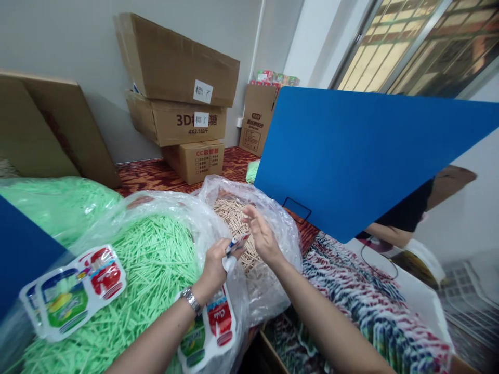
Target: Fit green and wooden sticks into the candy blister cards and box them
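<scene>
Nearest the camera, the two bare forearms (156,332) come up from the bottom edge, the left one with a metal wristwatch (190,300). The left hand (212,267) is closed, thumb and fingers pinching a small packet (239,244) that juts out toward the other hand, turned almost edge-on with a bit of blue and white showing. The right hand (262,236) hangs just to the right of that pinch, its fingers curved and loosely parted; nothing can be made out in it, and I cannot tell whether it touches the packet's edge.

Beyond and below the grip lie pale brown sticks (230,213) in a clear bag. Left of the left hand is a heap of bright green sticks (156,259), with printed packets (70,296) lying on it. Right under the left wrist is a Cola packet (222,322), partly covered by the forearm.

The packet should be light, thin and bendy, and its shiny film probably slips if held by a fingertip alone (the glare on the ones to the left suggests smooth plastic). A flat pinch on both faces near an edge looks the surest hold. The sticks look dry, light and stiff, and may snap if squeezed sideways; taking one by an end, between thumb and forefinger, seems safest.
</scene>
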The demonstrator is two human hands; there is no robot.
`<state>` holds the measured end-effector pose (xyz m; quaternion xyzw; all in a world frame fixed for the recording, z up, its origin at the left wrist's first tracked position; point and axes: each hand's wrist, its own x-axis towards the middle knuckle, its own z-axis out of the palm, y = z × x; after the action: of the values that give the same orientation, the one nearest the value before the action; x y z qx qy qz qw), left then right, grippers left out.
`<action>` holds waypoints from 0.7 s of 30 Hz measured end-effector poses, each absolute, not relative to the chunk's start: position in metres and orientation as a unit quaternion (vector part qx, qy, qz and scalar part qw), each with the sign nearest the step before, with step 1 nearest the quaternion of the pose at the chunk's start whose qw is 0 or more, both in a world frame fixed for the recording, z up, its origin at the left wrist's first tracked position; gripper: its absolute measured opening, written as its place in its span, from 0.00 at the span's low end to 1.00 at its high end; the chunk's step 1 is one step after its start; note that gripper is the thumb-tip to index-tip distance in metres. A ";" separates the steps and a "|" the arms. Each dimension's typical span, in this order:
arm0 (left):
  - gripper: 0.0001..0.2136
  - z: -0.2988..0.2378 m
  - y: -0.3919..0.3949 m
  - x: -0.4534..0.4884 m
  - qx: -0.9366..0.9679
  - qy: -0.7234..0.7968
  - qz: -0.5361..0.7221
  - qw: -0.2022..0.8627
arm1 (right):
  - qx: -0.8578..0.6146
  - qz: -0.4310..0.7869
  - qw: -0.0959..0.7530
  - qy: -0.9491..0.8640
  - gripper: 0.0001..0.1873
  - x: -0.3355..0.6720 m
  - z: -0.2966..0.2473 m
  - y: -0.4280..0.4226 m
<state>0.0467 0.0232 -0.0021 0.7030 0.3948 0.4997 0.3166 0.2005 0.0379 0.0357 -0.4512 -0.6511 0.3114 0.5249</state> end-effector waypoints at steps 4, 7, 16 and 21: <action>0.09 -0.008 0.029 0.044 0.653 0.405 0.520 0.372 | -0.480 0.264 0.511 -0.662 0.24 0.202 0.022 0.048; 0.09 -0.010 0.033 0.038 0.621 0.408 0.534 0.404 | -0.497 0.215 0.546 -0.639 0.25 0.205 0.016 0.058; 0.13 0.003 0.028 0.023 0.540 0.405 0.541 0.501 | -0.425 0.354 0.470 -0.688 0.16 0.184 0.020 0.050; 0.13 0.006 0.016 -0.001 0.512 0.429 0.519 0.534 | -0.427 0.350 0.453 -0.700 0.16 0.182 0.031 0.045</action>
<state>-0.0012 0.0155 0.0061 0.5118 0.4290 0.5191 0.5335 0.1822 0.0447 0.0307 -0.4270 -0.7001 0.3499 0.4529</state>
